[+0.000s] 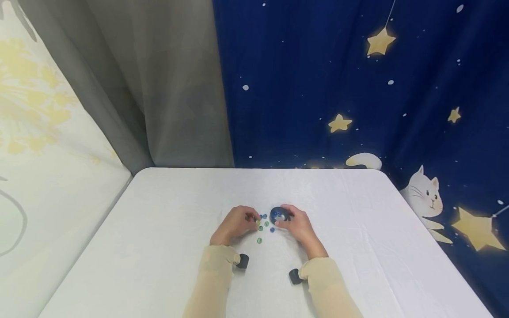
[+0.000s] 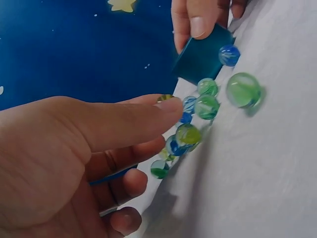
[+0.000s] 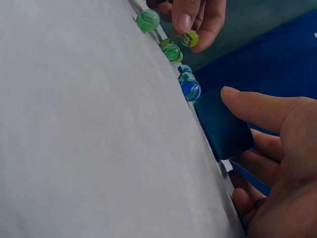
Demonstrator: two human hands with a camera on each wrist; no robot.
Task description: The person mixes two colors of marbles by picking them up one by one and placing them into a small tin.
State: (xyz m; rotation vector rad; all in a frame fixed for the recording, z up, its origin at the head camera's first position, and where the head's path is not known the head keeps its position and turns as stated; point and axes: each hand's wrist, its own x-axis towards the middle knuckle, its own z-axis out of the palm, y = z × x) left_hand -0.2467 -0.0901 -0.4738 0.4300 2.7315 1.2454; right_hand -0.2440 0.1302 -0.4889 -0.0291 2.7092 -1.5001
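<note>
My left hand point(image 1: 237, 223) pinches a yellow marble point(image 3: 189, 38) between thumb and fingertip, held above the white table. In the left wrist view that marble is mostly hidden behind the thumb. Several loose glass marbles lie between the hands, among them a green marble point(image 1: 260, 240) nearest me and a blue marble point(image 1: 272, 229) close to the cup. My right hand point(image 1: 300, 224) grips a small dark blue cup point(image 3: 224, 126) by its side, thumb on the near face and fingers behind. The cup's round mouth faces up in the head view; something bluish shows inside, too small to tell.
The white-covered table point(image 1: 167, 212) reaches back to a grey curtain point(image 1: 183, 88) and a blue star-patterned curtain point(image 1: 298, 88). On each wrist sits a black device, one at the left cuff point(image 1: 243, 261) and one at the right cuff point(image 1: 295, 277).
</note>
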